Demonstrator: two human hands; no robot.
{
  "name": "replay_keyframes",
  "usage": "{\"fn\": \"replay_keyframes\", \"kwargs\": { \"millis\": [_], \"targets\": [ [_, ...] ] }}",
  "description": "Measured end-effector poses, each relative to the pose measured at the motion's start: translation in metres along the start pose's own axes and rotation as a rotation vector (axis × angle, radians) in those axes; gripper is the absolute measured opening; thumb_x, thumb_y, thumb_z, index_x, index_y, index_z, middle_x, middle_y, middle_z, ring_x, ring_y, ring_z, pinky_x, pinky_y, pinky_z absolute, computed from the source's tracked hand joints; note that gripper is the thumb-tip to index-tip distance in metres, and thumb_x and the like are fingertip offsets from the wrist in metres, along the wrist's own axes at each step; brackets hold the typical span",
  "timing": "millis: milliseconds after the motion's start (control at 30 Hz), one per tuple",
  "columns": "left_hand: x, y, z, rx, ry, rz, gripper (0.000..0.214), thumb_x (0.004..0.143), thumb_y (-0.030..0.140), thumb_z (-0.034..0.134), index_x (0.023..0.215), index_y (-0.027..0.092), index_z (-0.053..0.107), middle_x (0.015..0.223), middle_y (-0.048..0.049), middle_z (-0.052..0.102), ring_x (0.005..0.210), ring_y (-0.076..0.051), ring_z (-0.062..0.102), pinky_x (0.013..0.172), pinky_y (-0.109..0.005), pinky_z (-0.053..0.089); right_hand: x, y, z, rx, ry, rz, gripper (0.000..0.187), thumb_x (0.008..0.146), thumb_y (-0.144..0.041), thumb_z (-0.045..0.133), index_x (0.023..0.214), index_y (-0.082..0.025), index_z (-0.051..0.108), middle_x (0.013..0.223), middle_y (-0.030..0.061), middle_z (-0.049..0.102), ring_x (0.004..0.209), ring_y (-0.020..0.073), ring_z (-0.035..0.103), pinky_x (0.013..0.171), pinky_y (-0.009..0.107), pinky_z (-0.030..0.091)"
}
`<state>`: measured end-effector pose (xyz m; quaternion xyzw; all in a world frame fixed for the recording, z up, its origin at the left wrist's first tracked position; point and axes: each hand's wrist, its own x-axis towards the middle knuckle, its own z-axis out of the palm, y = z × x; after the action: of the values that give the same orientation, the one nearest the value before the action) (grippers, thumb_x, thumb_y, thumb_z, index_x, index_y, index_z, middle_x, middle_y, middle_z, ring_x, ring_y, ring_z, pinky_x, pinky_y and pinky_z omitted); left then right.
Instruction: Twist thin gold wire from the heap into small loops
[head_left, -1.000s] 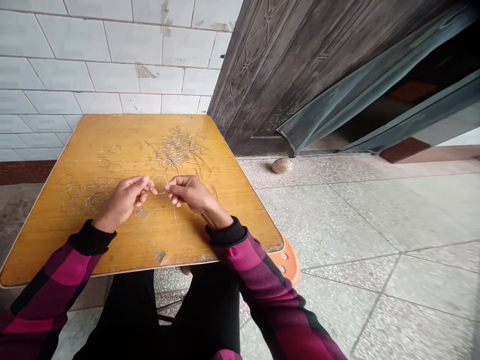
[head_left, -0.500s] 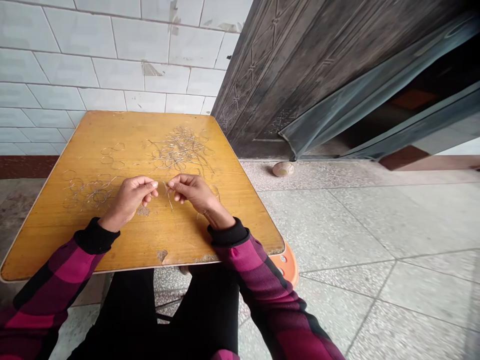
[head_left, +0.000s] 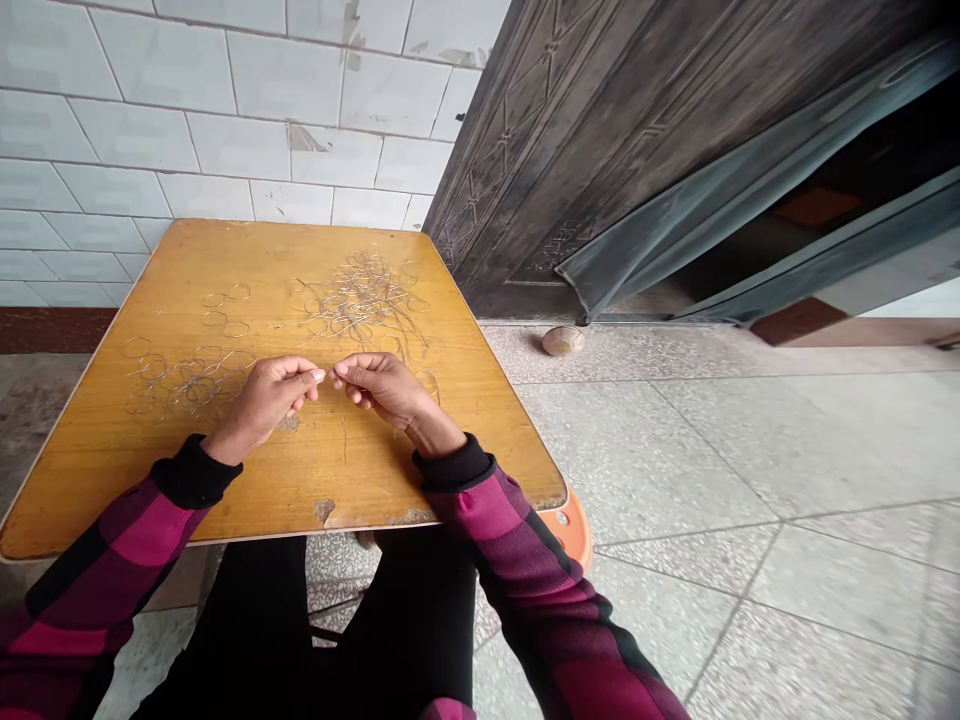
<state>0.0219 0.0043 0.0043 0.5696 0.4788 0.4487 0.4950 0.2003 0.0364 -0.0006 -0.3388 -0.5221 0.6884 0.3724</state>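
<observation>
Wire loops (head_left: 193, 388), one loose spread, on the table (head_left: 259, 510); they crowd the left hand and could snag. Left hand (head_left: 281, 393): fingers pinched, apparently on the wire. Thin wire (head_left: 344, 430): between both hands, one end hanging; we judge fingertip shaping in hand, calling for a steady pinch. Wire tangle (head_left: 367, 300): beyond the hands. Right hand (head_left: 382, 388): fingers pinching the wire. Rounded object (head_left: 562, 341): on the floor. Orange stool (head_left: 576, 530): partly under the table.
</observation>
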Motion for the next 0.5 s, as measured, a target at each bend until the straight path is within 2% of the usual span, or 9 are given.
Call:
{"fn": "replay_keyframes", "kwargs": {
  "millis": [133, 267, 400, 500],
  "targets": [
    [-0.001, -0.0005, 0.0013, -0.019, 0.014, -0.001, 0.02, 0.077, 0.033, 0.062, 0.067, 0.015, 0.062, 0.057, 0.0018, 0.055, 0.042, -0.005, 0.039, 0.039, -0.02, 0.027, 0.0002, 0.0003, -0.0011, 0.05, -0.053, 0.052, 0.032, 0.061, -0.041, 0.083, 0.072, -0.014, 0.069, 0.064, -0.003, 0.064, 0.044, 0.0015, 0.045, 0.036, 0.014, 0.029],
    [-0.0022, -0.003, 0.0022, -0.032, 0.05, 0.018, 0.021, 0.079, 0.033, 0.063, 0.068, 0.015, 0.062, 0.055, 0.003, 0.052, 0.042, -0.004, 0.037, 0.039, -0.019, 0.025, 0.0011, 0.0033, -0.0009, 0.07, -0.066, 0.071, 0.03, 0.059, -0.034, 0.086, 0.074, -0.014, 0.07, 0.064, -0.0032, 0.064, 0.047, 0.0023, 0.052, 0.04, 0.013, 0.037],
    [-0.0034, -0.003, 0.0038, -0.077, 0.095, 0.027, 0.019, 0.079, 0.032, 0.064, 0.071, 0.015, 0.062, 0.056, 0.0026, 0.054, 0.042, -0.004, 0.037, 0.039, -0.019, 0.024, 0.0017, 0.0053, 0.0005, 0.107, -0.034, 0.063, 0.03, 0.059, -0.032, 0.086, 0.076, -0.014, 0.07, 0.062, -0.0041, 0.063, 0.049, 0.0027, 0.054, 0.043, 0.013, 0.042],
    [-0.0045, -0.0013, 0.0062, -0.217, 0.087, -0.018, 0.016, 0.075, 0.029, 0.068, 0.081, 0.015, 0.063, 0.062, 0.0017, 0.06, 0.043, -0.004, 0.04, 0.039, -0.018, 0.025, 0.0018, 0.0046, 0.0014, 0.169, 0.0, 0.039, 0.03, 0.058, -0.032, 0.087, 0.074, -0.014, 0.069, 0.062, -0.0046, 0.064, 0.049, 0.0025, 0.055, 0.046, 0.012, 0.046]
  ]
}}
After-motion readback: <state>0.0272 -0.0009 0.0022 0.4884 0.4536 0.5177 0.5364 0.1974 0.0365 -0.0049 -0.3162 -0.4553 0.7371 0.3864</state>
